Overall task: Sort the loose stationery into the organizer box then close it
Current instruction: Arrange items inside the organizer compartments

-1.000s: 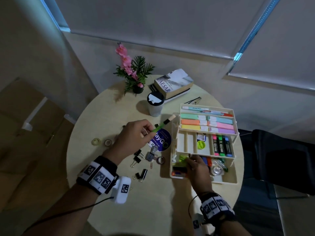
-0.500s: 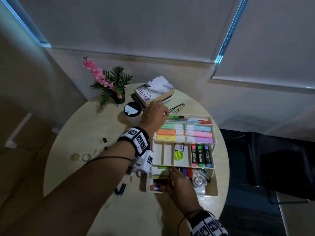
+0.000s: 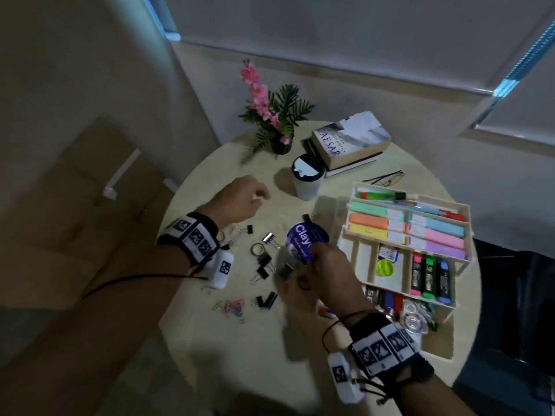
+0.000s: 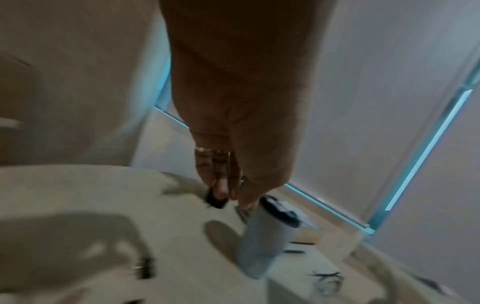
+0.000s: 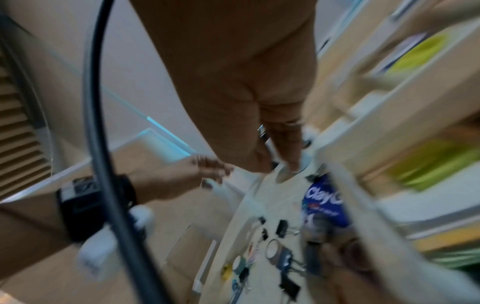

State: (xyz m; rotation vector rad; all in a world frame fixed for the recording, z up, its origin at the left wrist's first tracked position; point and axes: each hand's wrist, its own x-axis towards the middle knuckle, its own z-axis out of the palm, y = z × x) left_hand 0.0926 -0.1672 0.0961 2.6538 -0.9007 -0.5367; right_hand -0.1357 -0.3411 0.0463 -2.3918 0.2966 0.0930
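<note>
The cream organizer box (image 3: 464, 207) stands open at the table's right, its tiers fanned out. Pastel highlighters (image 3: 435, 232) fill its upper tray, and a green pen (image 3: 378, 195) lies in the back row. My left hand (image 3: 243, 199) hovers left of the white cup, fingers loosely curled and holding nothing (image 4: 228, 185). My right hand (image 3: 327, 265) lies over the near edge of the blue-lidded clay tub (image 3: 303, 235). Blur hides whether its fingers (image 5: 288, 158) grip anything. Black binder clips (image 3: 264, 262), a tape ring (image 3: 257, 249) and coloured paper clips (image 3: 232, 306) lie loose between my hands.
A white cup with a black lid (image 3: 307, 181) stands just behind the clay tub. Further back are stacked books (image 3: 351, 139), a potted plant with pink flowers (image 3: 276, 115) and a pair of glasses (image 3: 384, 178). The round table's edge curves close on the left.
My left hand carried the green pen to the box's back row, let it go and drew back left, empty. My right hand left the box's bottom tray and moved onto the clay tub.
</note>
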